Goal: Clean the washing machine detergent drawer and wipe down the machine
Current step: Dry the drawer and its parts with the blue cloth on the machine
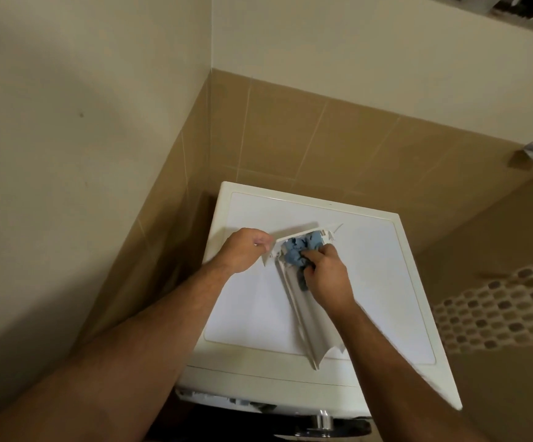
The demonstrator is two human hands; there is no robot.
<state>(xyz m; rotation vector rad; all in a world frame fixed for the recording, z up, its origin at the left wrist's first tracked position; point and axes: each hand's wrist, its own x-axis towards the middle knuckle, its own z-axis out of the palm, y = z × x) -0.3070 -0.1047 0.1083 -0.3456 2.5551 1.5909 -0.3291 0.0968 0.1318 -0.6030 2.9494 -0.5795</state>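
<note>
The white detergent drawer (303, 317) lies lengthwise on top of the white washing machine (380, 282), its front panel at the far end. My left hand (246, 250) grips that front panel at its left end. My right hand (325, 275) is closed on a crumpled blue cloth (300, 250) and presses it into the drawer's far compartment. Part of the cloth is hidden under my fingers.
The machine stands in a corner with a cream wall on the left and brown tiles behind. Its empty drawer slot (226, 401) and chrome door handle (322, 421) show at the bottom edge. A mosaic tile strip (498, 307) runs along the right wall.
</note>
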